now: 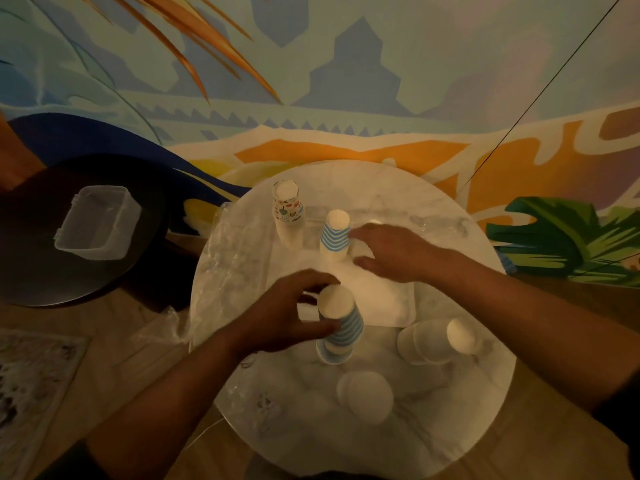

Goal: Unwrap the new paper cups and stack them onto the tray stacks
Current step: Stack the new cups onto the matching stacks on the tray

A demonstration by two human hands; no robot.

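From the head view, the left hand (287,315) curls around a blue-striped cup stack (337,327) near the tray (381,299), probably to lift it. The right hand (388,251), fingers spread and holding nothing, steadies the tray's striped stack (335,233).

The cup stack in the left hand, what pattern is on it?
Blue and white stripes on the cup stack the left hand grips; head view.

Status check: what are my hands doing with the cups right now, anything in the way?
Left hand grips near striped stack, off tray. Right hand open beside tray's striped stack. Nothing between them.
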